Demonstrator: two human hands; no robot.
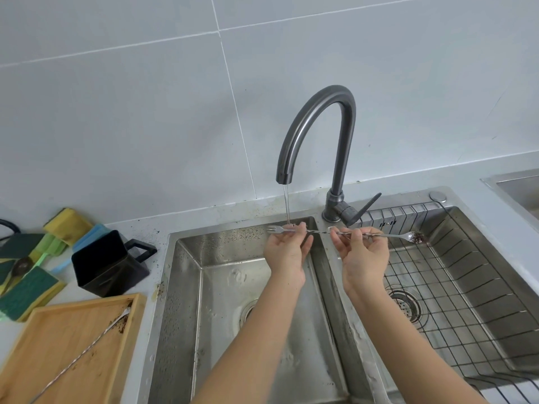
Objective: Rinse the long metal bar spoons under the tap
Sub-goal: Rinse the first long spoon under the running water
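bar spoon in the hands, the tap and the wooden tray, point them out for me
bar spoon [320, 232]: head view, twisted stem between the two hands
tap [323, 96]: head view, top of the curved spout
wooden tray [58, 339]: head view, bare floor of the tray

Glossy twisted-metal bar spoon [320, 232], brushed steel sink [186, 287], matt wooden tray [58, 345].

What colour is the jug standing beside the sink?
Black: the jug, seen in the head view, left of the sink.
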